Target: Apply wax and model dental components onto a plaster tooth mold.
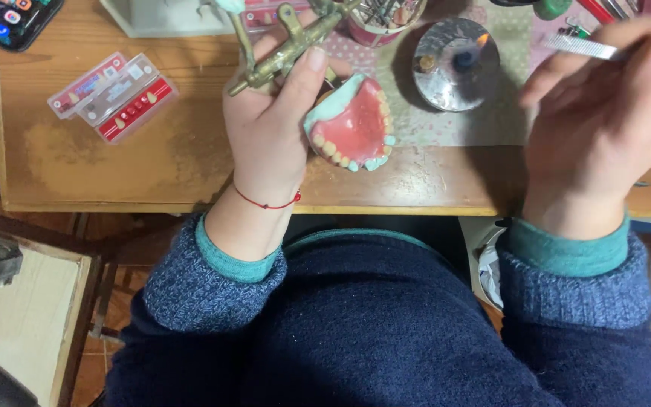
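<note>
A small dental workshop bench.
You see a wax denture model (352,124), tooth cards (114,94), a lit burner (457,64) on worn wood.

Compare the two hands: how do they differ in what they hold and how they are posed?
The left hand grips a brass frame carrying a pink denture model; the right hand holds a slim metal tool. The left looks sharp, the right blurred. Both wear blue sleeves over the wooden table.
</note>
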